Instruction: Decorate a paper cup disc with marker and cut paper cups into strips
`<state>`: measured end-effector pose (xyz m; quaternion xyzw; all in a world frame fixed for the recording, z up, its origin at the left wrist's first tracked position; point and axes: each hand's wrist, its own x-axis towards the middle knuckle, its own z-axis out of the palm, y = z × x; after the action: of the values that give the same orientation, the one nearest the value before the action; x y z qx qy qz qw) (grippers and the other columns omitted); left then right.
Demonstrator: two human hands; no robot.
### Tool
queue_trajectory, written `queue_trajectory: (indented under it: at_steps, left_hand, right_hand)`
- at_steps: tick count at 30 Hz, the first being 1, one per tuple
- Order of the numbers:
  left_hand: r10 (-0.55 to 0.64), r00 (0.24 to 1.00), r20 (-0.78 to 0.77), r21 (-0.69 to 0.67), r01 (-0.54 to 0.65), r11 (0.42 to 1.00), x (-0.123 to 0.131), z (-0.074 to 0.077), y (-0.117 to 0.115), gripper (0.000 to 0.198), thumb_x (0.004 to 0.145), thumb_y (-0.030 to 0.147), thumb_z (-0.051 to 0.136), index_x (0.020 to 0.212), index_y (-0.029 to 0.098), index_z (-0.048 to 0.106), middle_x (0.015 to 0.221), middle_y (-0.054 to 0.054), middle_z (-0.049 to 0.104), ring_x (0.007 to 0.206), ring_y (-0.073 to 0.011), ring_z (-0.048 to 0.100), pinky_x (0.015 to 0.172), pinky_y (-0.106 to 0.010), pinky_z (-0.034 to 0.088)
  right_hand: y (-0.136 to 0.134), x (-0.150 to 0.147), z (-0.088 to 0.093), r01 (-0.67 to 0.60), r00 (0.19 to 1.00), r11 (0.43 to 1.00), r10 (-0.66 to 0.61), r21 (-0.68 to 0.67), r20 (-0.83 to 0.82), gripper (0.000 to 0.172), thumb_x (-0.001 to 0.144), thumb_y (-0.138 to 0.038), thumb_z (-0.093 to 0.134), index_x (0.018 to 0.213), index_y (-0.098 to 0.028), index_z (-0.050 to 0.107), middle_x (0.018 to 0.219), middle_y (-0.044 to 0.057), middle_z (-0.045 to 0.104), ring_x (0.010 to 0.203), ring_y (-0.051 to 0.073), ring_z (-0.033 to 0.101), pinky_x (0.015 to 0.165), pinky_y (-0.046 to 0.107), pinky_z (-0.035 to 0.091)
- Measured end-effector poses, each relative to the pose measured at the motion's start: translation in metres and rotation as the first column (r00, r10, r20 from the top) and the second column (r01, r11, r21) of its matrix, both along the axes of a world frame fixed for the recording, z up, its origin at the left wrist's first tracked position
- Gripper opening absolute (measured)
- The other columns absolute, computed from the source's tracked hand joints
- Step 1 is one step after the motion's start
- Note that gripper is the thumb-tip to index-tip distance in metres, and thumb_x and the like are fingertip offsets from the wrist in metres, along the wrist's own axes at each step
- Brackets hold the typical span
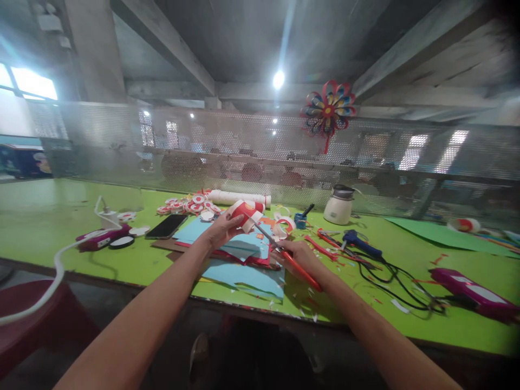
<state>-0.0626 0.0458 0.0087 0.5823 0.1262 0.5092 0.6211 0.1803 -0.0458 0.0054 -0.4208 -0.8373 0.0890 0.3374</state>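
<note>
My left hand is closed around a red paper cup with a yellow mark and white parts. My right hand grips a pair of scissors with orange-red handles. Their blades point up and left toward the cup, and the tips are close to its lower edge; whether they touch is hard to make out. Beneath both hands lie light blue paper sheets with red paper among them. Curled white and red cut pieces rest just beyond the scissors.
On the green table, a pile of red-and-white discs, a phone and a white roll lie left. Rightward are a blue glue gun with black cable, a cream jug, a purple power strip and scraps.
</note>
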Motion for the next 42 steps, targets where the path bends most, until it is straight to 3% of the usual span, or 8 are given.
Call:
queue_trajectory:
  at_steps: [8,14,23,30,37,42]
  left_hand:
    - [-0.02,1.0,-0.002,-0.008,0.02,1.0,-0.002,-0.001,0.003,0.048,0.076,0.029,0.076,0.12,0.018,0.059,0.106,-0.011,0.071,0.096,-0.0244,0.067,0.085,-0.043,0.056]
    - [-0.001,1.0,-0.025,-0.009,0.0,1.0,-0.001,0.001,0.0,0.048,0.075,0.029,0.077,0.118,0.017,0.06,0.106,-0.011,0.071,0.095,-0.0246,0.067,0.084,-0.043,0.057]
    - [0.098,0.994,-0.044,0.044,-0.096,0.994,0.002,0.004,-0.005,0.052,0.071,0.028,0.08,0.118,0.018,0.061,0.111,-0.011,0.069,0.096,-0.0245,0.066,0.079,-0.037,0.056]
    - [0.036,0.998,-0.057,0.04,-0.034,0.999,0.002,0.004,-0.005,0.05,0.074,0.029,0.078,0.12,0.018,0.061,0.104,-0.011,0.071,0.094,-0.0248,0.067,0.08,-0.039,0.057]
    - [0.003,0.999,-0.053,0.014,-0.002,1.0,0.002,0.002,-0.005,0.047,0.076,0.028,0.076,0.119,0.017,0.061,0.105,-0.011,0.07,0.09,-0.0227,0.067,0.078,-0.038,0.058]
    - [-0.007,0.998,-0.065,0.012,0.007,1.0,0.002,0.004,-0.007,0.049,0.075,0.028,0.077,0.12,0.017,0.061,0.105,-0.012,0.07,0.092,-0.024,0.067,0.08,-0.039,0.057]
  right_hand:
    - [-0.002,0.007,0.007,-0.019,0.999,0.996,0.021,-0.084,0.034,0.024,0.081,-0.03,0.054,0.079,-0.014,0.072,0.073,0.004,0.067,0.063,0.015,0.056,0.059,0.025,0.04]
    - [-0.002,0.005,0.009,-0.007,0.999,0.995,0.012,-0.1,0.042,0.022,0.079,-0.024,0.052,0.076,-0.014,0.072,0.067,0.002,0.063,0.06,0.014,0.053,0.055,0.024,0.037]
    - [-0.006,0.001,0.009,0.004,1.0,0.998,-0.003,-0.07,0.014,0.026,0.083,-0.03,0.053,0.078,-0.014,0.072,0.062,0.001,0.06,0.056,0.013,0.049,0.052,0.024,0.035]
    - [-0.004,0.002,0.007,0.019,1.0,0.998,-0.019,-0.058,0.012,0.027,0.083,-0.032,0.054,0.069,-0.016,0.07,0.063,0.001,0.062,0.057,0.013,0.051,0.053,0.023,0.036]
    - [0.004,0.003,-0.001,0.029,1.0,0.999,-0.029,-0.029,0.012,0.025,0.08,-0.032,0.055,0.078,-0.016,0.073,0.057,0.0,0.056,0.055,0.013,0.049,0.054,0.023,0.036]
    - [0.002,0.002,0.0,0.023,1.0,0.999,-0.023,-0.022,0.012,0.025,0.081,-0.031,0.055,0.084,-0.016,0.074,0.063,0.002,0.063,0.058,0.015,0.053,0.056,0.024,0.038]
